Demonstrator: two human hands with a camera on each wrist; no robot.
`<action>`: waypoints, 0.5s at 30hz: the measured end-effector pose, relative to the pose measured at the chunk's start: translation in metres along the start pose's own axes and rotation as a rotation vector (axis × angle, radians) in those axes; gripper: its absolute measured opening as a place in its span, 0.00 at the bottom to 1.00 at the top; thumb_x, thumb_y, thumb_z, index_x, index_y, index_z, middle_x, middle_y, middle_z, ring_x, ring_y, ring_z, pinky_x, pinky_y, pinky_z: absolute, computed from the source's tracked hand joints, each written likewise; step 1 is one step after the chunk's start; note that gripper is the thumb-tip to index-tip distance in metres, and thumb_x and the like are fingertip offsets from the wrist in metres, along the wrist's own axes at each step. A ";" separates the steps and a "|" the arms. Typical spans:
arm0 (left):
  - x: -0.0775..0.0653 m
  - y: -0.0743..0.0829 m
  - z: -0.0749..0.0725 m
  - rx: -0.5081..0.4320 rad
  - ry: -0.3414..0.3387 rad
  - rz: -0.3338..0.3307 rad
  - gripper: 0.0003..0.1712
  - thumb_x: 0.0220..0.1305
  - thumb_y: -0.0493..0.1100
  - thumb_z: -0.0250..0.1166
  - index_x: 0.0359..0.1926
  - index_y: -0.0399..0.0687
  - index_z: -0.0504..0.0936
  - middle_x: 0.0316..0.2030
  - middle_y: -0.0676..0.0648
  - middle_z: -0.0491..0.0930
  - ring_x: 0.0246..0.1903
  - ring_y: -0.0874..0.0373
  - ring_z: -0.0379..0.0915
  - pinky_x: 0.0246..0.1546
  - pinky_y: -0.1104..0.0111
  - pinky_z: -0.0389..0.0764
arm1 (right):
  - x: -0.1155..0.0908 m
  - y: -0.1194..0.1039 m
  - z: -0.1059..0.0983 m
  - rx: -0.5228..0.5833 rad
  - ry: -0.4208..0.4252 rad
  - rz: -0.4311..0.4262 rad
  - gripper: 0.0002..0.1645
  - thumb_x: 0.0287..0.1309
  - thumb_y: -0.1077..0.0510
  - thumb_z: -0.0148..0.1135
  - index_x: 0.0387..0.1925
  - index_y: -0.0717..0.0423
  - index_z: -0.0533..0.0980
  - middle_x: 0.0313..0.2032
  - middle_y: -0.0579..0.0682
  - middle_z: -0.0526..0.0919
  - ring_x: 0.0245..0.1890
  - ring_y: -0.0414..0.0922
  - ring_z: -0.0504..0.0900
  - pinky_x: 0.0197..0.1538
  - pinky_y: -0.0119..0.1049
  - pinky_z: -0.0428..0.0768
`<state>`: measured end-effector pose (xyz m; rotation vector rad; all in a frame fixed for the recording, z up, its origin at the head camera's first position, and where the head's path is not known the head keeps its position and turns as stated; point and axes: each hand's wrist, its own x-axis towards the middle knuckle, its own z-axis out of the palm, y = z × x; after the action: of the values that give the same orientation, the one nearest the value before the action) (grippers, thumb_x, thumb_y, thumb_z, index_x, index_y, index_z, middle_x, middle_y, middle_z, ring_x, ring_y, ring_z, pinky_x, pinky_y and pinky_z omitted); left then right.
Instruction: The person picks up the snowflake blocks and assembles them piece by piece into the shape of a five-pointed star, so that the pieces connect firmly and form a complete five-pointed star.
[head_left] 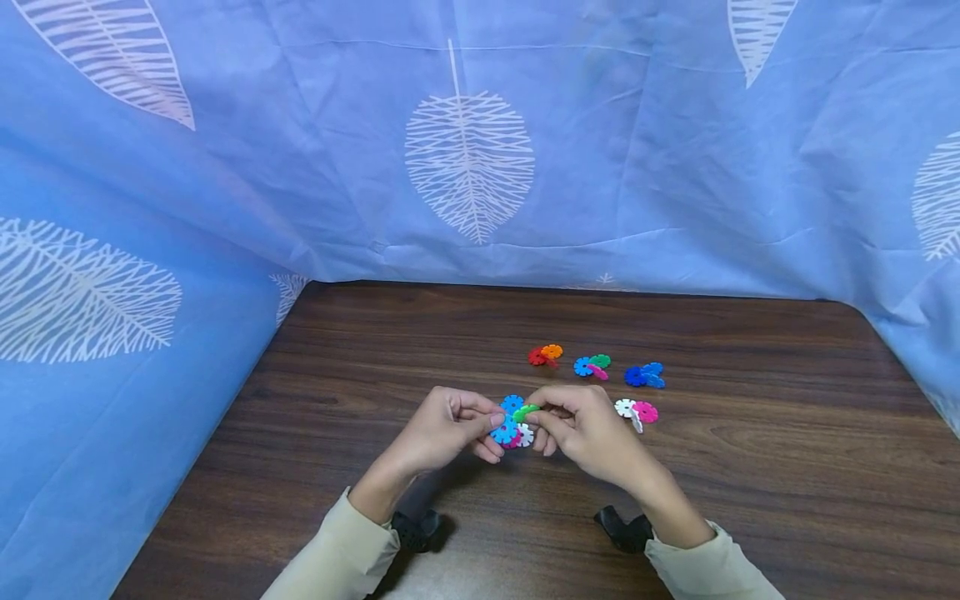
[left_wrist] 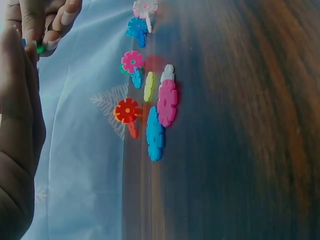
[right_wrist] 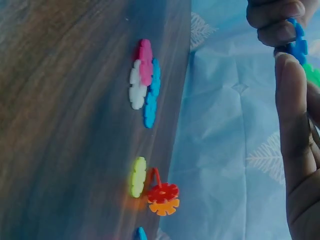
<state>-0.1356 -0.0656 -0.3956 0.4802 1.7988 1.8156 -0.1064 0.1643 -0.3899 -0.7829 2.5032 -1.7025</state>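
Observation:
My left hand (head_left: 442, 429) pinches a blue notched snowflake disc (head_left: 504, 431) between thumb and fingertips. My right hand (head_left: 588, 425) pinches a green notched disc (head_left: 525, 413). The green disc (right_wrist: 312, 75) meets the blue one's edge; whether their slots interlock I cannot tell. Beneath the hands, loose discs lie flat on the table: a blue one (head_left: 512, 403), a pink one (left_wrist: 167, 102), a white one (head_left: 527, 435) and a yellow one (left_wrist: 149, 86). In the head view the yellow disc is not visible.
Small joined clusters stand farther back: red and orange (head_left: 537, 357), blue with green and pink (head_left: 583, 367), and all blue (head_left: 635, 377). A white and pink cluster (head_left: 643, 412) is right of my right hand. Blue leaf-print cloth (head_left: 337, 167) borders the wooden table (head_left: 787, 433).

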 end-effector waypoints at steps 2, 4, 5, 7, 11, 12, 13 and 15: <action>0.000 -0.001 0.001 -0.005 -0.008 0.000 0.11 0.74 0.30 0.60 0.47 0.20 0.82 0.35 0.29 0.86 0.25 0.58 0.86 0.35 0.58 0.89 | 0.000 0.002 0.001 0.020 -0.009 0.009 0.06 0.67 0.71 0.64 0.38 0.62 0.84 0.26 0.50 0.86 0.22 0.45 0.85 0.28 0.39 0.87; 0.000 -0.001 0.002 -0.023 -0.008 -0.007 0.11 0.74 0.29 0.61 0.47 0.20 0.82 0.35 0.30 0.87 0.25 0.58 0.86 0.35 0.57 0.89 | 0.000 0.004 0.001 0.043 -0.014 0.023 0.05 0.67 0.71 0.64 0.39 0.64 0.85 0.26 0.50 0.87 0.23 0.45 0.86 0.29 0.40 0.88; 0.000 -0.001 0.003 -0.032 -0.007 -0.009 0.10 0.73 0.28 0.61 0.47 0.19 0.81 0.35 0.30 0.87 0.25 0.58 0.86 0.35 0.58 0.89 | 0.000 0.005 0.002 0.055 -0.017 0.030 0.05 0.67 0.71 0.64 0.39 0.64 0.85 0.27 0.50 0.87 0.23 0.45 0.87 0.29 0.40 0.88; 0.000 -0.002 0.004 -0.051 0.004 -0.018 0.10 0.73 0.28 0.61 0.47 0.19 0.81 0.35 0.32 0.87 0.24 0.57 0.86 0.35 0.58 0.89 | 0.000 0.006 0.002 0.078 -0.030 0.042 0.05 0.67 0.71 0.64 0.39 0.65 0.85 0.27 0.52 0.88 0.23 0.46 0.87 0.30 0.41 0.88; 0.000 -0.002 0.006 -0.060 0.000 -0.040 0.08 0.71 0.27 0.62 0.45 0.20 0.82 0.32 0.34 0.87 0.23 0.56 0.86 0.33 0.60 0.89 | 0.000 0.008 0.000 0.091 -0.075 0.051 0.07 0.67 0.71 0.63 0.38 0.63 0.86 0.27 0.49 0.87 0.22 0.46 0.86 0.29 0.41 0.88; 0.000 -0.002 0.005 -0.057 -0.005 -0.043 0.08 0.71 0.27 0.62 0.45 0.20 0.82 0.32 0.35 0.88 0.23 0.56 0.86 0.33 0.60 0.89 | 0.000 0.007 0.000 0.086 -0.088 0.048 0.07 0.67 0.71 0.63 0.38 0.63 0.86 0.26 0.48 0.87 0.21 0.46 0.86 0.28 0.41 0.87; 0.000 -0.002 0.005 -0.054 -0.009 -0.043 0.08 0.71 0.26 0.62 0.45 0.20 0.82 0.32 0.35 0.88 0.23 0.57 0.85 0.33 0.60 0.89 | 0.001 0.007 -0.001 0.079 -0.102 0.047 0.07 0.67 0.71 0.63 0.38 0.62 0.86 0.27 0.47 0.87 0.21 0.45 0.86 0.29 0.41 0.87; 0.000 -0.002 0.005 -0.056 -0.017 -0.041 0.08 0.71 0.26 0.61 0.45 0.20 0.81 0.32 0.34 0.87 0.24 0.57 0.86 0.33 0.60 0.89 | 0.002 0.007 -0.002 0.066 -0.125 0.049 0.08 0.69 0.71 0.62 0.40 0.63 0.86 0.27 0.50 0.87 0.22 0.45 0.86 0.29 0.42 0.88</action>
<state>-0.1323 -0.0622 -0.3975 0.4325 1.7288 1.8235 -0.1116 0.1671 -0.3947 -0.7892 2.3523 -1.6571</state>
